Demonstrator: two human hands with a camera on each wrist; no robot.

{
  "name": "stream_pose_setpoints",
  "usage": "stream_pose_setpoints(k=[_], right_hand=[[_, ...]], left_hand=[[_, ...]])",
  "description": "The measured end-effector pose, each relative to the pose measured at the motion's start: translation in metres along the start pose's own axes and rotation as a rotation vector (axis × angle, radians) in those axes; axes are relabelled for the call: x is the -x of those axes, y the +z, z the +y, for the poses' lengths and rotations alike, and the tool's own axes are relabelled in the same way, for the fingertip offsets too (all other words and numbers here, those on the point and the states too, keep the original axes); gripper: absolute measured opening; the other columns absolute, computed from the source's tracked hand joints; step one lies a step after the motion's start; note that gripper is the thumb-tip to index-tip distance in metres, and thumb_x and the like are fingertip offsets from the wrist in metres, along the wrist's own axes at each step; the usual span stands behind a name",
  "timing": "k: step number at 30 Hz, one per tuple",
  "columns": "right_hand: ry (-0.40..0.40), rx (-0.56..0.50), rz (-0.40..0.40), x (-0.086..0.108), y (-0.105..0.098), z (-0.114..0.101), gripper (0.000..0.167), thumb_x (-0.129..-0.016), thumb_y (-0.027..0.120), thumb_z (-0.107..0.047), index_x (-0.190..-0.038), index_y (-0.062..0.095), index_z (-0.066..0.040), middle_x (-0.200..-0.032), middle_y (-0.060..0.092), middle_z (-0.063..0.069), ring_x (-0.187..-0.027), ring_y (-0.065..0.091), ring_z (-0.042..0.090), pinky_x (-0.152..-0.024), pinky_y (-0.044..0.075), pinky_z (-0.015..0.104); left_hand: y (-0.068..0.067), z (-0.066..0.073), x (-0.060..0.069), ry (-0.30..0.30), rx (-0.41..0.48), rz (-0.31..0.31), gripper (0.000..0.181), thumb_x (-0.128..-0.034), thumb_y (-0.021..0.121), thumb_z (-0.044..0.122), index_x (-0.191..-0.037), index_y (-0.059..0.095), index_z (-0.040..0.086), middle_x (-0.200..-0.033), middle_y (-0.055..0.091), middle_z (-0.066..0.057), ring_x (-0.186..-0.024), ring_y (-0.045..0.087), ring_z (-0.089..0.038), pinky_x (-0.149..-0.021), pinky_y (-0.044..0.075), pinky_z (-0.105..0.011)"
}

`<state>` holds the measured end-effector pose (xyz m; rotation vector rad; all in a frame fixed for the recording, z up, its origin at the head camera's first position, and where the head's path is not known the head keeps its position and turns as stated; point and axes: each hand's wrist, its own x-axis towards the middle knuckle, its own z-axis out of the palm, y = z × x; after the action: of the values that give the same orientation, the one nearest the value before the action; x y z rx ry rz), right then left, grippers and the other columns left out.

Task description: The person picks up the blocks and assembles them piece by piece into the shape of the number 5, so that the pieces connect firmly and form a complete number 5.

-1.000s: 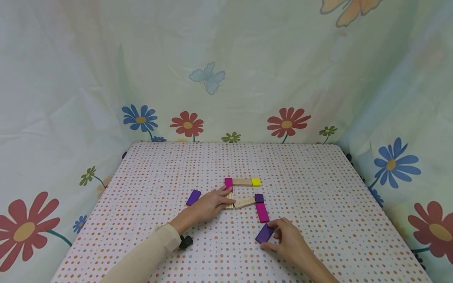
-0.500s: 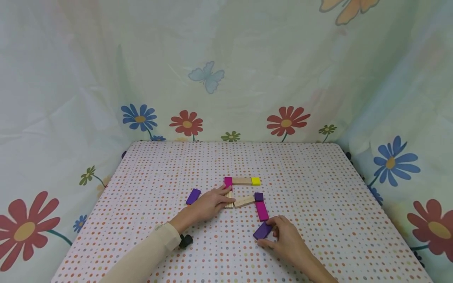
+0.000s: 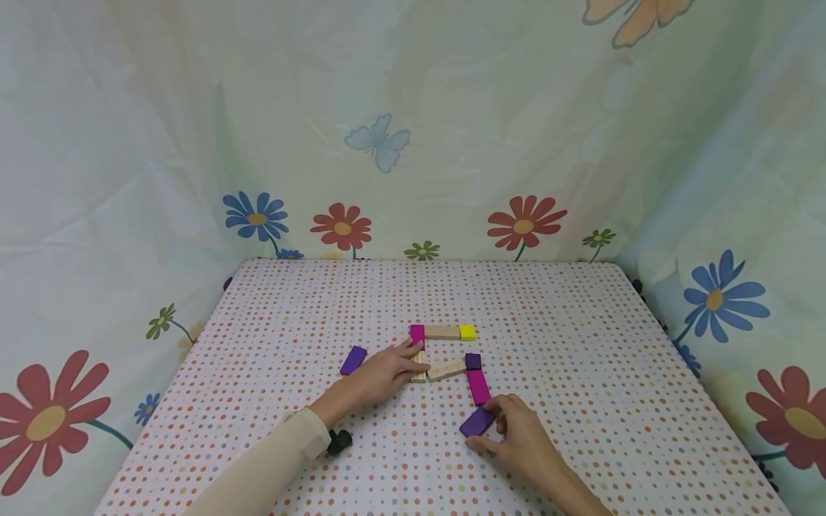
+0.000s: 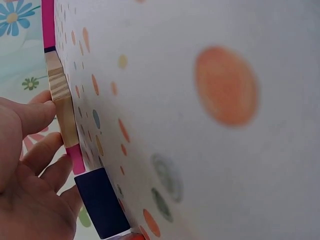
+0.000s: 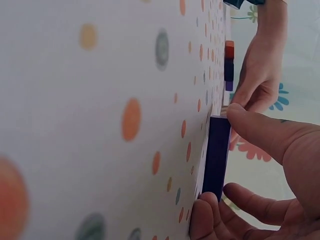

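My right hand [image 3: 525, 441] pinches a purple block [image 3: 477, 421] lying flat and slanted, its far end at the near end of a pink block [image 3: 478, 388]. In the right wrist view, thumb and fingers sit at opposite ends of the purple block [image 5: 217, 157]. A dark purple block [image 3: 473, 361] tops the pink one and meets a slanted plain block [image 3: 447, 369]. My left hand [image 3: 381, 374] rests its extended fingers on the upright column of a pink block [image 3: 417, 334] and a plain wooden block [image 3: 419, 375]. From the column's top runs a plain block [image 3: 442, 332] to a yellow block [image 3: 467, 332].
Left of my left hand lies another purple block [image 3: 353, 360], with an orange-red piece [image 5: 229, 49] beside it in the right wrist view. A black object [image 3: 339, 442] is by the left sleeve. The dotted table [image 3: 290, 308] has patterned curtains [image 3: 452, 143] around it.
My right hand has shifted slightly left and away from the camera with the purple block, bringing it up against the pink block's near end. The left hand has stayed in place.
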<state>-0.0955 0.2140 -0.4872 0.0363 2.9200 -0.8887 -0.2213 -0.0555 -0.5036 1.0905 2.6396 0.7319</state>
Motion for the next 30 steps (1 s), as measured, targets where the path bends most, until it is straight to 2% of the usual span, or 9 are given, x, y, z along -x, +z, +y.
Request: stream_pose_setpoints(k=[5, 9, 12, 16, 19, 22, 26, 30], right_hand=[[0.008, 0.003, 0.016, 0.000, -0.004, 0.000, 0.058, -0.076, 0.096, -0.037, -0.117, 0.069, -0.006, -0.100, 0.063, 0.003, -0.080, 0.052, 0.012, -0.063, 0.041, 0.022], [-0.032, -0.015, 0.043, -0.007, -0.018, 0.006, 0.051, -0.088, 0.087, -0.036, -0.123, 0.068, -0.003, -0.113, 0.069, 0.009, -0.086, 0.060, 0.013, -0.067, 0.047, 0.023], [-0.125, -0.025, 0.073, -0.017, -0.030, 0.014, 0.041, -0.096, 0.080, -0.026, -0.128, 0.068, -0.003, -0.122, 0.070, 0.013, -0.091, 0.065, 0.016, -0.068, 0.052, 0.024], [-0.277, -0.009, 0.109, -0.035, -0.038, 0.021, 0.035, -0.099, 0.075, -0.013, -0.132, 0.068, -0.001, -0.131, 0.069, 0.018, -0.097, 0.070, 0.024, -0.068, 0.055, 0.022], [-0.365, 0.024, 0.086, -0.048, -0.038, 0.024, 0.037, -0.100, 0.071, -0.008, -0.136, 0.068, 0.000, -0.140, 0.066, 0.021, -0.106, 0.071, 0.031, -0.069, 0.058, 0.023], [-0.418, 0.084, 0.027, -0.059, -0.035, 0.022, 0.039, -0.102, 0.069, -0.006, -0.140, 0.066, -0.001, -0.146, 0.062, 0.024, -0.120, 0.069, 0.038, -0.084, 0.063, 0.036], [-0.457, 0.197, -0.028, -0.068, -0.029, 0.018, 0.042, -0.103, 0.068, -0.008, -0.145, 0.064, -0.004, -0.148, 0.061, 0.022, -0.133, 0.061, 0.043, -0.104, 0.056, 0.057], [-0.473, 0.286, -0.037, -0.075, -0.025, 0.016, 0.044, -0.103, 0.069, -0.013, -0.147, 0.064, -0.011, -0.148, 0.060, 0.020, -0.132, 0.059, 0.044, -0.107, 0.052, 0.063]], left_hand=[[0.000, 0.000, 0.001, 0.001, 0.004, -0.001, 0.037, -0.1114, 0.054, 0.017, -0.146, 0.067, 0.025, -0.173, 0.035, -0.006, -0.164, 0.024, -0.034, -0.132, 0.028, -0.054], [-0.001, 0.000, 0.001, 0.004, 0.012, -0.003, 0.037, -0.1113, 0.054, 0.016, -0.146, 0.067, 0.024, -0.173, 0.035, -0.007, -0.164, 0.024, -0.035, -0.132, 0.027, -0.055], [-0.001, 0.000, 0.001, 0.003, 0.008, -0.001, 0.037, -0.1113, 0.054, 0.016, -0.146, 0.067, 0.024, -0.173, 0.035, -0.007, -0.164, 0.025, -0.035, -0.132, 0.028, -0.055], [-0.001, 0.000, 0.002, -0.001, 0.008, -0.003, 0.038, -0.1113, 0.054, 0.016, -0.146, 0.066, 0.024, -0.173, 0.035, -0.007, -0.164, 0.025, -0.035, -0.132, 0.027, -0.055], [-0.002, 0.000, 0.002, 0.002, 0.014, -0.002, 0.037, -0.1113, 0.054, 0.016, -0.146, 0.066, 0.023, -0.173, 0.034, -0.008, -0.164, 0.025, -0.035, -0.132, 0.027, -0.055], [-0.002, 0.000, 0.001, 0.005, 0.015, -0.001, 0.037, -0.1112, 0.055, 0.016, -0.146, 0.067, 0.023, -0.173, 0.034, -0.008, -0.164, 0.024, -0.034, -0.132, 0.027, -0.055], [-0.001, -0.001, 0.001, 0.006, 0.011, -0.003, 0.037, -0.1113, 0.055, 0.017, -0.146, 0.067, 0.024, -0.173, 0.034, -0.006, -0.165, 0.024, -0.032, -0.132, 0.027, -0.054], [0.000, -0.002, -0.001, 0.019, -0.004, 0.000, 0.037, -0.1113, 0.054, 0.017, -0.146, 0.067, 0.024, -0.173, 0.035, -0.007, -0.164, 0.026, -0.032, -0.132, 0.027, -0.054]])
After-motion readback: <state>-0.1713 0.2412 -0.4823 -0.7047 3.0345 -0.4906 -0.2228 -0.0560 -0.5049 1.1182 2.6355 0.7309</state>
